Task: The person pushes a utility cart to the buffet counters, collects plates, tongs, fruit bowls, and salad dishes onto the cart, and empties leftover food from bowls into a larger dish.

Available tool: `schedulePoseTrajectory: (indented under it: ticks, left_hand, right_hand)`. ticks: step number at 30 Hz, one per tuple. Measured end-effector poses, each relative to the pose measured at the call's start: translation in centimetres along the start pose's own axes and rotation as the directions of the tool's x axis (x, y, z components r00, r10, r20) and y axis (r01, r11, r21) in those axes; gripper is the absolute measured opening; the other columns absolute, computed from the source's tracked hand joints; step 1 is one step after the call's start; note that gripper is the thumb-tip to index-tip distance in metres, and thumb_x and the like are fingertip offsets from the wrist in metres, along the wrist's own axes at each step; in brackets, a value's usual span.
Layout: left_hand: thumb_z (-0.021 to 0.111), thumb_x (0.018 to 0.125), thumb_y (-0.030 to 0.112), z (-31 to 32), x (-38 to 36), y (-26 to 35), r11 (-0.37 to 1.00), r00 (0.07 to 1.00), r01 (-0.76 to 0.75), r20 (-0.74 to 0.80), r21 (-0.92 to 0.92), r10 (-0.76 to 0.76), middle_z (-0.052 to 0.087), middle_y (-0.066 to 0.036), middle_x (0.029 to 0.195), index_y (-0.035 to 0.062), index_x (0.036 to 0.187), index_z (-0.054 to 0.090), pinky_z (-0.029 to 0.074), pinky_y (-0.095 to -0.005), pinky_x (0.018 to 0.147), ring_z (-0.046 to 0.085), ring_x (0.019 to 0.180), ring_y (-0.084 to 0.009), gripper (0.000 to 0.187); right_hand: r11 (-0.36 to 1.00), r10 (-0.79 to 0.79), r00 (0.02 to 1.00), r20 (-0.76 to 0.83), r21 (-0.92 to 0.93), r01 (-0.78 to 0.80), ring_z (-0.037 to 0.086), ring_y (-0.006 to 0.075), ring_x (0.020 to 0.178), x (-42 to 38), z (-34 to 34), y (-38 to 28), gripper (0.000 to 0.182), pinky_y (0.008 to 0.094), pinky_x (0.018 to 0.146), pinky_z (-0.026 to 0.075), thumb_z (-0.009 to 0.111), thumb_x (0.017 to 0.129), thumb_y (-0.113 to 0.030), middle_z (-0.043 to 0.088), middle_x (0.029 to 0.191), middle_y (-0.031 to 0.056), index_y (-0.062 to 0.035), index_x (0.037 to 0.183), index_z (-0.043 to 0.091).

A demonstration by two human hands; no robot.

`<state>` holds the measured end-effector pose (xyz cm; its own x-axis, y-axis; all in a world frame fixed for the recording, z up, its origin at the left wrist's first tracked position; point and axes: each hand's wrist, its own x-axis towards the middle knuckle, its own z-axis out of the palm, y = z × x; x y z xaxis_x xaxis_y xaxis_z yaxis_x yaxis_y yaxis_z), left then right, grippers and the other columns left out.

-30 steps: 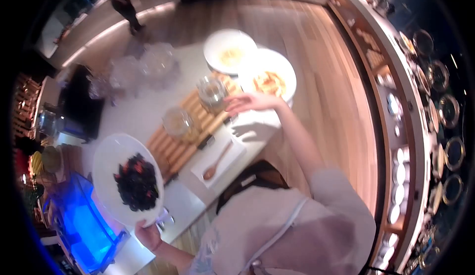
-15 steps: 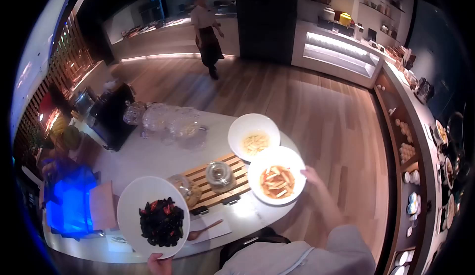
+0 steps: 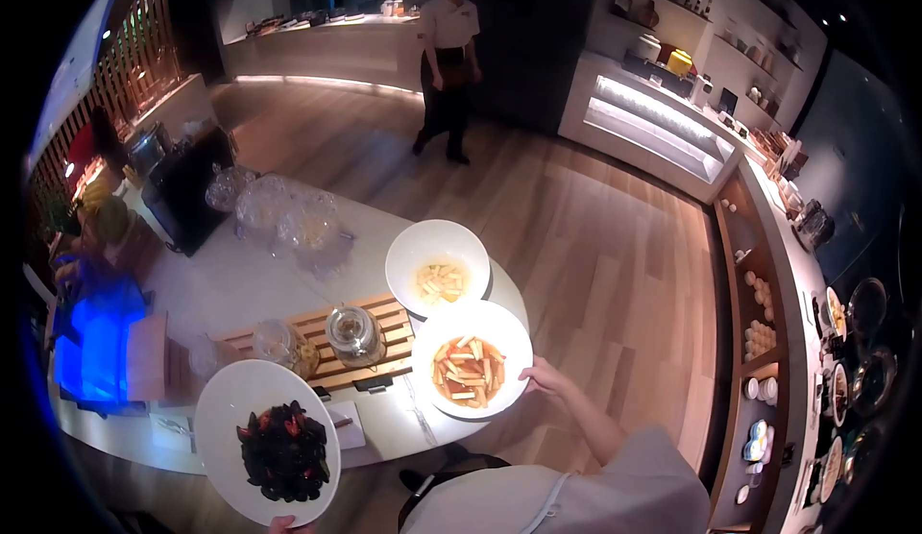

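My left hand (image 3: 288, 524) grips the near rim of a large white bowl (image 3: 219, 409) holding dark food with red pieces (image 3: 286, 452). This bowl hangs tilted at the counter's near edge. My right hand (image 3: 545, 376) is closed on the right rim of a second white bowl (image 3: 515, 327), which contains pale sticks in reddish liquid (image 3: 468, 371). Just behind it, a third white bowl (image 3: 408, 246) with pale pieces (image 3: 442, 282) rests on the counter. Left of these, glass jars (image 3: 354, 334) stand on a slatted wooden board (image 3: 394, 327).
Plastic-wrapped glassware (image 3: 293, 222) and a black box-like object (image 3: 187, 193) stand on the white counter (image 3: 375, 222). A blue-lit container (image 3: 96, 347) is at left. A person (image 3: 448, 63) walks beyond. Shelves (image 3: 744, 332) line the right side.
The view has shifted, and the counter items appear farther left. The bowl in my left hand now sits lower against the counter. The walking person is nearer and farther right.
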<state>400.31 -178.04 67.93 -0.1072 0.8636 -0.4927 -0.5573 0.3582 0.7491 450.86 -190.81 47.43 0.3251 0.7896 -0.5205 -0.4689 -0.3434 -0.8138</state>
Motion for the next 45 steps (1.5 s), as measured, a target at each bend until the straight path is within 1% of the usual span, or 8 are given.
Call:
schedulePoseTrajectory:
  ticks: [7, 10, 12, 19, 24, 32, 38, 45]
  left_hand:
    - [0.051, 0.067, -0.002, -1.8, 0.6, -1.4, 0.998, 0.997, -0.064, -0.036, 0.009, 0.065, 0.055, -0.012, 0.097, -0.0095, 0.095, 0.052, 0.042, -0.03, 0.079, 0.051, 0.089, -0.021, 0.029]
    - [0.051, 0.064, -0.003, -2.7, 0.0, -2.3, 0.783, 0.972, -0.217, 0.057, 0.583, 0.227, 0.054, -0.013, 0.103, -0.0066, 0.101, 0.051, 0.041, -0.0313, 0.082, 0.05, 0.095, -0.0226, 0.037]
    - [0.045, 0.058, 0.0, -3.0, 1.5, -3.3, 0.984, 0.992, 0.063, 0.12, -0.169, -0.043, 0.049, -0.011, 0.115, 0.0048, 0.118, 0.041, 0.042, -0.05, 0.085, 0.048, 0.104, -0.0298, 0.06]
    - [0.044, 0.059, 0.0, -2.9, 1.2, -4.4, 0.979, 0.995, 0.022, 0.1, -0.202, -0.002, 0.047, -0.011, 0.116, 0.0037, 0.119, 0.039, 0.039, -0.0463, 0.09, 0.046, 0.107, -0.0273, 0.061]
    - [0.044, 0.061, -0.009, 1.1, -1.5, -3.4, 0.986, 0.969, -0.039, -0.246, -0.164, -0.003, 0.046, -0.015, 0.116, -0.0061, 0.117, 0.039, 0.035, -0.0383, 0.092, 0.042, 0.107, -0.0263, 0.057]
    - [0.046, 0.061, -0.008, -3.7, 0.6, -5.8, 0.983, 0.958, -0.116, -0.279, -0.145, 0.072, 0.042, -0.016, 0.12, -0.0048, 0.123, 0.032, 0.032, -0.0451, 0.095, 0.038, 0.111, -0.0317, 0.063]
    - [0.046, 0.059, 0.001, -9.2, 4.8, -10.7, 0.963, 0.998, -0.05, 0.029, -0.264, 0.06, 0.046, -0.011, 0.117, -0.0001, 0.119, 0.038, 0.035, -0.0403, 0.093, 0.043, 0.109, -0.0257, 0.061]
    - [0.045, 0.061, -0.005, -17.5, 9.0, -15.4, 0.882, 0.998, -0.055, -0.037, -0.468, 0.042, 0.052, -0.011, 0.108, -0.0018, 0.114, 0.044, 0.042, -0.04, 0.086, 0.051, 0.099, -0.0268, 0.053]
  right_hand:
    - [0.996, 0.092, 0.983, 0.159, -0.002, -0.093, 0.061, 0.0241, 0.081, 3.3, -2.1, -0.2, 0.045, 0.0363, 0.061, 0.055, 0.051, 0.072, 0.002, 0.054, 0.102, 0.0171, 0.004, 0.115, 0.037]
    - [0.991, 0.104, 0.978, 0.179, 0.065, -0.117, 0.061, 0.0262, 0.081, 3.1, -1.1, -1.6, 0.046, 0.0368, 0.061, 0.055, 0.051, 0.074, 0.003, 0.053, 0.104, 0.0182, 0.0041, 0.117, 0.035]
    - [0.986, 0.157, 0.97, 0.184, 0.032, -0.166, 0.061, 0.0272, 0.08, 3.9, -1.2, -2.3, 0.047, 0.0363, 0.059, 0.055, 0.05, 0.074, 0.004, 0.053, 0.104, 0.0186, 0.004, 0.118, 0.034]
    - [0.984, 0.173, 0.962, 0.211, 0.012, -0.18, 0.06, 0.0284, 0.082, 6.0, -2.0, -0.6, 0.051, 0.0357, 0.059, 0.056, 0.05, 0.073, 0.007, 0.053, 0.104, 0.0194, 0.0021, 0.12, 0.032]
    - [0.971, 0.114, 0.978, 0.172, 0.191, -0.147, 0.059, 0.0326, 0.085, 5.3, -1.3, 0.7, 0.054, 0.0362, 0.063, 0.056, 0.048, 0.07, 0.012, 0.05, 0.106, 0.0217, 0.0031, 0.12, 0.03]
    - [0.97, 0.07, 0.992, 0.104, 0.225, -0.092, 0.058, 0.0331, 0.086, 2.8, -1.9, 4.1, 0.056, 0.0394, 0.066, 0.055, 0.049, 0.069, 0.011, 0.05, 0.105, 0.0211, 0.0018, 0.12, 0.03]
    - [0.967, 0.181, 0.984, 0.005, 0.183, -0.178, 0.059, 0.0305, 0.082, 2.0, -0.9, 8.5, 0.053, 0.0357, 0.061, 0.055, 0.052, 0.067, 0.01, 0.052, 0.102, 0.0179, 0.0033, 0.116, 0.034]
    - [0.965, 0.194, 0.98, -0.032, 0.186, -0.185, 0.048, 0.0312, 0.102, 4.3, 0.2, 12.2, 0.063, 0.0413, 0.084, 0.044, 0.052, 0.062, 0.006, 0.045, 0.114, 0.0163, 0.0003, 0.122, 0.031]
